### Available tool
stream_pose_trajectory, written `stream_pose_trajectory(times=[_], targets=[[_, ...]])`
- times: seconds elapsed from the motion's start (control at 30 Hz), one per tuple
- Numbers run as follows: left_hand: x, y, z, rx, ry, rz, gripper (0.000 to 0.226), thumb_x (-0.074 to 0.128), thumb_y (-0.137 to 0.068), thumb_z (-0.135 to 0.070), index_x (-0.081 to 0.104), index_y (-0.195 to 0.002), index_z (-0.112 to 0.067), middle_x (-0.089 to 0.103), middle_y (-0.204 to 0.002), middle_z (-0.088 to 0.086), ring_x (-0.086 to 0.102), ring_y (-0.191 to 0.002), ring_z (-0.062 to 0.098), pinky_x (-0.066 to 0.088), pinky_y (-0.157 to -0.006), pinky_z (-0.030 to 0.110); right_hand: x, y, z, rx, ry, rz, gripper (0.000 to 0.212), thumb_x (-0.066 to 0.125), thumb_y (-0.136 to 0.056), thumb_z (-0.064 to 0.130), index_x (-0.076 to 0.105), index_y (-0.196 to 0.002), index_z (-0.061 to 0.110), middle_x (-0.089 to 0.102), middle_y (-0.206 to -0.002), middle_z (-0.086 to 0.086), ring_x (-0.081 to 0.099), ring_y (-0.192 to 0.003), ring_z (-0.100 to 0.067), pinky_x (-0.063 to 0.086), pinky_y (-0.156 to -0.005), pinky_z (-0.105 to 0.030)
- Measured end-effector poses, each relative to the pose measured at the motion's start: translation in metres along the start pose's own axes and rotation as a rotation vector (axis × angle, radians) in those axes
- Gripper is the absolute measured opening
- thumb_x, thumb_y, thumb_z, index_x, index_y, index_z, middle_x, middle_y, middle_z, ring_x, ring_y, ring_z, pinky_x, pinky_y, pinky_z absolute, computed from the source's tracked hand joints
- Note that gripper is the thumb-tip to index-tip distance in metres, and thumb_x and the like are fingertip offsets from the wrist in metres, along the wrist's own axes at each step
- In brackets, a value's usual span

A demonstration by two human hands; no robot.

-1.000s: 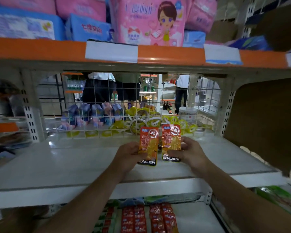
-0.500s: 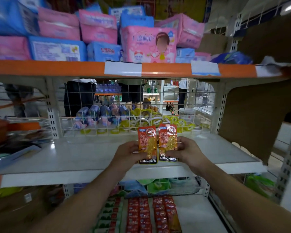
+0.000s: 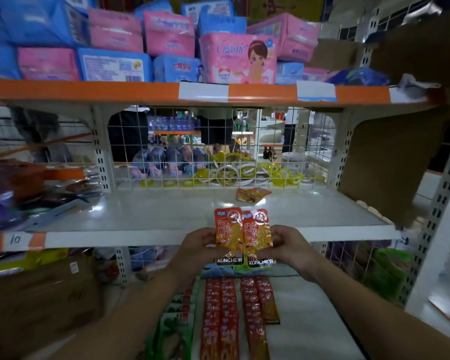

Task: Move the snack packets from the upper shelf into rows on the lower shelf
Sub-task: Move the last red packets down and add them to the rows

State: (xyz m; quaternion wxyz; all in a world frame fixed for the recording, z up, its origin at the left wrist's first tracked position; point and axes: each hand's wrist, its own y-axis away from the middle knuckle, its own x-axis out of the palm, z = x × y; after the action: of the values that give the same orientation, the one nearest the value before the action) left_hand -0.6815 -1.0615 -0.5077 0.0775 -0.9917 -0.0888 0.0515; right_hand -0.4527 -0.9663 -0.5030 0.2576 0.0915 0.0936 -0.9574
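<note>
**A:** What sits on which shelf?

**B:** The top orange-edged shelf [image 3: 89, 90] carries pink and blue soft plastic packs [image 3: 238, 58]. Under it, the white metal upper shelf [image 3: 153, 216] has a small loose heap of orange foil packets [image 3: 251, 194] lying near its white wire mesh back [image 3: 244, 141]. The lower white shelf [image 3: 309, 320] holds long rows of red snack packets [image 3: 221, 313], with green packets [image 3: 177, 326] lined up just to their left.

**B:** Blurred goods lie at the upper shelf's left end; I cannot tell what they are.

**A:** And the hands?

**B:** The left hand [image 3: 200, 245] pinches the left orange KONCHEW packet [image 3: 227, 235]. The right hand [image 3: 289, 245] pinches the right orange KONCHEW packet [image 3: 257, 235]. Both packets stand upright, side by side with edges touching, in front of the upper shelf's front lip and above the red rows.

**A:** What differs from before?

**B:** A second ago the pair was held over the upper shelf's surface, close to the mesh. Since then it has come forward and down past the lip. Both grips are unchanged. The loose heap at the back did not show earlier.
</note>
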Motion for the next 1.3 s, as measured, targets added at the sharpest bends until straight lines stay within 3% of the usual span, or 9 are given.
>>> stream_pose_trajectory(times=[0.1,0.23,0.53,0.77,0.83,0.93,1.0,1.17,1.3], targets=[[0.000,0.015,0.017,-0.042,-0.029,0.038,0.031,0.080,-0.080,-0.004,0.072,-0.107,-0.017,0.077,-0.101,-0.004,0.073,-0.097,0.013,0.059,-0.079,0.028,0.008,0.008,-0.008,0.029,0.020,0.056,0.042,0.081,-0.072,-0.011,0.070,-0.110,0.004,0.077,-0.097,-0.013,0.074,-0.093,-0.026,0.061,-0.081,-0.038],[-0.005,0.024,0.046,-0.089,-0.087,0.066,0.027,0.080,-0.080,-0.004,0.072,-0.103,-0.015,0.077,-0.097,-0.005,0.072,-0.101,0.017,0.058,-0.089,0.037,0.016,0.013,-0.025,0.075,0.032,0.089,0.042,0.080,-0.074,-0.010,0.070,-0.112,0.007,0.077,-0.101,-0.010,0.075,-0.094,-0.025,0.060,-0.077,-0.033],[-0.005,0.010,0.118,-0.251,-0.110,0.020,0.047,0.085,-0.073,-0.006,0.066,-0.114,-0.019,0.076,-0.105,-0.001,0.073,-0.098,0.017,0.058,-0.082,0.033,0.034,0.005,-0.100,0.156,0.077,0.089,0.038,0.085,-0.071,-0.004,0.070,-0.106,0.000,0.077,-0.101,-0.010,0.074,-0.096,-0.025,0.061,-0.083,-0.035],[0.003,-0.015,0.177,-0.346,-0.134,0.060,0.059,0.086,-0.072,-0.008,0.059,-0.116,-0.034,0.072,-0.112,-0.003,0.070,-0.098,0.012,0.060,-0.085,0.037,0.041,-0.007,-0.156,0.172,0.124,0.102,0.042,0.084,-0.071,-0.005,0.076,-0.098,0.026,0.078,-0.099,0.004,0.074,-0.093,-0.012,0.062,-0.081,-0.033],[0.006,-0.024,0.195,-0.364,-0.116,0.066,0.060,0.084,-0.073,-0.003,0.057,-0.113,-0.039,0.072,-0.108,-0.002,0.071,-0.095,0.013,0.060,-0.084,0.040,0.040,-0.017,-0.173,0.180,0.140,0.117,0.041,0.081,-0.073,-0.006,0.075,-0.096,0.027,0.078,-0.098,0.005,0.074,-0.093,-0.012,0.062,-0.081,-0.032],[0.012,-0.041,0.219,-0.377,-0.128,0.045,0.074,0.093,-0.062,-0.015,0.058,-0.122,-0.039,0.069,-0.114,-0.003,0.067,-0.104,0.016,0.058,-0.090,0.047,0.035,-0.032,-0.198,0.210,0.133,0.123,0.042,0.082,-0.074,-0.004,0.074,-0.104,0.024,0.078,-0.101,0.003,0.075,-0.093,-0.013,0.062,-0.079,-0.030],[0.017,-0.053,0.236,-0.386,-0.105,0.035,0.075,0.095,-0.056,-0.018,0.059,-0.118,-0.041,0.070,-0.114,-0.003,0.067,-0.104,0.016,0.059,-0.085,0.043,0.030,-0.044,-0.216,0.240,0.132,0.113,0.040,0.083,-0.074,-0.003,0.074,-0.105,0.021,0.078,-0.100,0.002,0.075,-0.092,-0.013,0.062,-0.081,-0.032],[0.031,-0.079,0.276,-0.397,-0.088,0.095,0.063,0.088,-0.069,-0.005,0.058,-0.119,-0.030,0.070,-0.112,-0.002,0.068,-0.098,0.012,0.058,-0.063,0.022,0.020,-0.076,-0.265,0.292,0.085,0.043,0.035,0.084,-0.072,-0.003,0.076,-0.101,0.016,0.078,-0.099,-0.004,0.075,-0.093,-0.020,0.060,-0.086,-0.042],[0.041,-0.098,0.319,-0.402,-0.105,0.053,0.063,0.089,-0.067,-0.003,0.058,-0.117,-0.027,0.068,-0.111,-0.004,0.067,-0.103,0.016,0.060,-0.086,0.039,0.012,-0.094,-0.303,0.322,0.081,0.008,0.034,0.084,-0.071,-0.002,0.075,-0.096,0.018,0.079,-0.094,-0.001,0.076,-0.087,-0.017,0.062,-0.081,-0.039]])
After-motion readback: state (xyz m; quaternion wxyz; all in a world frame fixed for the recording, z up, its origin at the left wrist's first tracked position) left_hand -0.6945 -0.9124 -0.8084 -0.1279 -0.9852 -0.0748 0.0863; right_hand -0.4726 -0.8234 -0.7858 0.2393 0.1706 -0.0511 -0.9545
